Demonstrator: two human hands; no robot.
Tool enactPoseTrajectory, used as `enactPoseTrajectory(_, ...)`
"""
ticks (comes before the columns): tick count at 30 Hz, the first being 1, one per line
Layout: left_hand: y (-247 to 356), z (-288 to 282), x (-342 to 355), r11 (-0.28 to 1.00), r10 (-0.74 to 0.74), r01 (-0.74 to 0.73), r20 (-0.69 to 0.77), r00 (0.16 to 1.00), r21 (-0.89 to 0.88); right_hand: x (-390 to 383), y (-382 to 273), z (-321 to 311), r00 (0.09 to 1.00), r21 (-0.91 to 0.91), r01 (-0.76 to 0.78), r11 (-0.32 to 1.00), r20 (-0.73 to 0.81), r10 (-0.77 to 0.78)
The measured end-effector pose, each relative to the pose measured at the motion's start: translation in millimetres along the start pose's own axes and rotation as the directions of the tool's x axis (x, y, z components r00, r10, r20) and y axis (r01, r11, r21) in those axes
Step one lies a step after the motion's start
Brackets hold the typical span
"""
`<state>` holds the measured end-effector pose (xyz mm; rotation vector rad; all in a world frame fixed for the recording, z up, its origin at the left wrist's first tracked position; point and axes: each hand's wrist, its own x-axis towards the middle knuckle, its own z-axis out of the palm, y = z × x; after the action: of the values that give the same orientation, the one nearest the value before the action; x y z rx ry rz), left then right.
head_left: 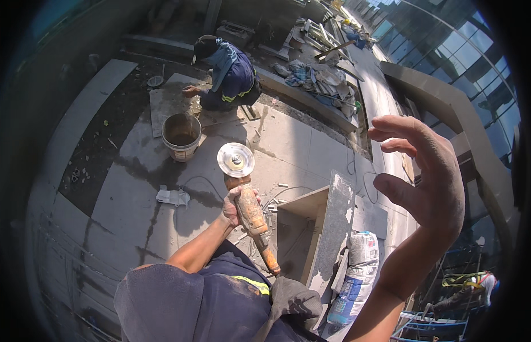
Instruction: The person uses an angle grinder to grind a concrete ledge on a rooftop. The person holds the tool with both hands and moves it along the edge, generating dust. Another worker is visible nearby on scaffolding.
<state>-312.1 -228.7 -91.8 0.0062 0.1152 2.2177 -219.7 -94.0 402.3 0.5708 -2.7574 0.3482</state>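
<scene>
My left hand (233, 207) is wrapped around the dusty orange body of an angle grinder (253, 212). Its round pale cutting disc (227, 154) faces up at the far end, and the rear handle reaches back toward my body. Raised at the right, my right hand (422, 171) holds nothing; its fingers are curved, with the thumb apart from them. Below that hand stands a wooden box (319, 235) with a grey slab (336, 219) along its right side. A cable (205, 178) loops over the paving near the grinder.
A co-worker (234, 80) crouches ahead beside a dirty white bucket (184, 154). A printed bag (357, 279) leans by the box. Rubble and sheeting (319, 80) lie along the far kerb. A dark unpaved strip (97, 165) runs at left. Another person (471, 290) is at lower right.
</scene>
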Motion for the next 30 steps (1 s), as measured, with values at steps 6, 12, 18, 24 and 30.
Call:
enactPoseTrajectory(6, 16, -6, -1, 0.999, 0.04, -0.039, -0.058, 0.998, 0.018, 4, -9, 36, 0.976, -0.056, -0.077, 0.995, 0.198, 0.087)
enactPoseTrajectory(12, 34, -20, -13, 0.999, 0.036, -0.038, -0.106, 0.994, -0.014, -29, 4, 57, 0.758, -0.172, -0.219, 0.96, 0.59, 0.278)
enactPoseTrajectory(18, 33, -13, 14, 0.999, 0.039, -0.039, -0.131, 0.991, 0.0, -44, 61, -64, 0.883, -0.47, -0.361, 0.806, -0.449, 0.133)
enactPoseTrajectory(24, 59, -17, 18, 0.994, 0.111, -0.106, -0.157, 0.981, 0.041, 61, 22, 21, 0.998, -0.285, 0.057, 0.957, 0.025, -0.052)
enactPoseTrajectory(30, 51, -15, 32, 0.998, 0.035, -0.031, -0.09, 0.995, 0.048, -8, 72, 136, 0.901, 0.096, -0.309, 0.946, 0.349, 0.259)
